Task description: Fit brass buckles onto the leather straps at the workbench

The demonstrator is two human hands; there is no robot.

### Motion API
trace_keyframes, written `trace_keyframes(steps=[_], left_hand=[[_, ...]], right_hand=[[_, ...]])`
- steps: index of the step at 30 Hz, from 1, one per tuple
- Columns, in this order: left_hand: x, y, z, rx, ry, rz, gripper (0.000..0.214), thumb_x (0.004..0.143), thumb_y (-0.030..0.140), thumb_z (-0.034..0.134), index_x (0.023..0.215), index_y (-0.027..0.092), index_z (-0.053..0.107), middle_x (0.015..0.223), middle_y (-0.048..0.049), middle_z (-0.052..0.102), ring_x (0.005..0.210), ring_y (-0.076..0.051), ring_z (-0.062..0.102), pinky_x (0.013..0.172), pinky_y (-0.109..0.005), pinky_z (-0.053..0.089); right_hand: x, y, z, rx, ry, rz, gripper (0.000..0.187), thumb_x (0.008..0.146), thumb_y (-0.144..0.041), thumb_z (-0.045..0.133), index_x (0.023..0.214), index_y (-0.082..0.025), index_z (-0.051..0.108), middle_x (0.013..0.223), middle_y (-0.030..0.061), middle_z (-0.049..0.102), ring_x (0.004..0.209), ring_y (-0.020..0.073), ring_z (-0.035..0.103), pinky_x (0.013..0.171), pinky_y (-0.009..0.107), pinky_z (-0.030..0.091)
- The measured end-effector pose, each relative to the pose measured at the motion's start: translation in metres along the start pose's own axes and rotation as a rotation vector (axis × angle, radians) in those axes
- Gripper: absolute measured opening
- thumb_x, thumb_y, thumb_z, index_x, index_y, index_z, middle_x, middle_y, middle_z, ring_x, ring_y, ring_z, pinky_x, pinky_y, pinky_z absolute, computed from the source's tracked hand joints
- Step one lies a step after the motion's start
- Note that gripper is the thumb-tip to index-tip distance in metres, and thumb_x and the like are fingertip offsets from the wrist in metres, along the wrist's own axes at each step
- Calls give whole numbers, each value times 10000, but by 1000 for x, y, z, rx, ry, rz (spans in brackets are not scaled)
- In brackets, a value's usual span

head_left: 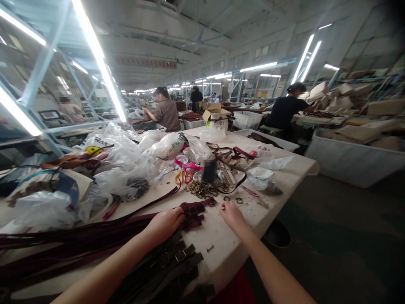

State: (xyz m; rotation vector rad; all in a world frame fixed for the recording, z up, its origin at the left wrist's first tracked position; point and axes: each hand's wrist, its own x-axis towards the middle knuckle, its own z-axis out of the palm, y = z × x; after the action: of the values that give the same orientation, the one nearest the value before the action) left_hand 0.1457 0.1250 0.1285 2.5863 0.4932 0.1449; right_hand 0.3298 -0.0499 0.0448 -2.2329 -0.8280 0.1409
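Left hand is resting on a bundle of long burgundy leather straps, with its fingers lying over the strap ends and their small metal buckles; cannot tell if it is gripping them. Right hand is hanging just above the worn white work surface, fingers bunched, right beside small dark metal loops; cannot tell if it is pinching anything. Black leather straps with brass buckles are lying on the surface beside the left forearm. Further ahead, a heap of brass rings is lying near orange-handled scissors, a pink ribbon and a tangle of dark brown straps. Clear plastic bags are lying across the left side of the surface. Further back, a person in a brown shirt is working at a neighbouring table, and a person in a black shirt is sitting near stacked cardboard pieces.
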Motion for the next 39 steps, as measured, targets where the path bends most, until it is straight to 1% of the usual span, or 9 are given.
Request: trace_keyframes(steps=[4,8,11,14,18,24,29,34,39], left_hand=[[1,4,2,-26,-7,10,216,752,345,480,749,218,654,700,-49,640,700,-209,575,651,-278,411],[-4,7,-4,-44,-23,10,241,757,391,470,732,236,652,667,-24,631,679,-190,569,629,-251,403],[-5,6,-6,-75,-43,-23,303,760,448,450,727,215,641,626,-6,610,621,-162,538,570,-225,375],[0,3,-6,-68,-33,-85,376,770,480,415,684,176,618,560,14,563,531,-129,476,495,-216,308],[5,3,-7,-101,43,-137,435,783,513,377,673,147,584,550,29,518,518,-111,429,470,-216,256],[-2,-3,-13,-21,152,-131,391,803,488,377,671,169,560,557,36,505,529,-105,414,489,-221,238],[-6,-5,-7,93,181,-123,360,808,473,390,645,180,522,537,39,473,504,-100,384,479,-231,197],[-6,-3,1,-28,113,24,329,855,402,322,677,180,487,616,22,504,579,-114,436,522,-220,266],[-7,-6,-1,-80,83,58,298,868,357,300,707,181,479,649,12,517,604,-125,451,536,-222,300]], right_hand=[[13,29,-4,0,-45,76,44,630,-137,587,669,-146,569,720,69,554,715,212,529,663,304,358],[19,23,2,136,-117,70,110,588,-94,577,551,-171,508,560,0,519,624,171,516,619,275,366],[16,3,7,292,-149,58,31,685,-188,536,662,-172,521,601,-7,541,583,147,523,573,260,402],[7,-33,15,584,-212,54,160,755,-326,511,788,-169,520,675,-3,565,588,130,551,563,252,452],[-8,-87,26,1181,-322,181,330,660,-449,654,781,-164,541,765,13,590,631,123,576,620,265,491],[-18,-121,37,1621,-480,343,329,576,-338,766,754,-178,540,765,1,612,692,120,592,629,235,489],[-20,-118,36,1607,-448,336,319,550,-275,786,715,-160,539,682,-33,576,612,73,550,610,190,457],[-24,-117,41,1410,-281,173,343,589,-300,758,806,-170,526,720,-35,556,561,69,507,536,194,413],[-28,-123,46,1472,-282,188,376,596,-325,750,863,-188,524,756,-28,563,601,84,520,565,210,436]])
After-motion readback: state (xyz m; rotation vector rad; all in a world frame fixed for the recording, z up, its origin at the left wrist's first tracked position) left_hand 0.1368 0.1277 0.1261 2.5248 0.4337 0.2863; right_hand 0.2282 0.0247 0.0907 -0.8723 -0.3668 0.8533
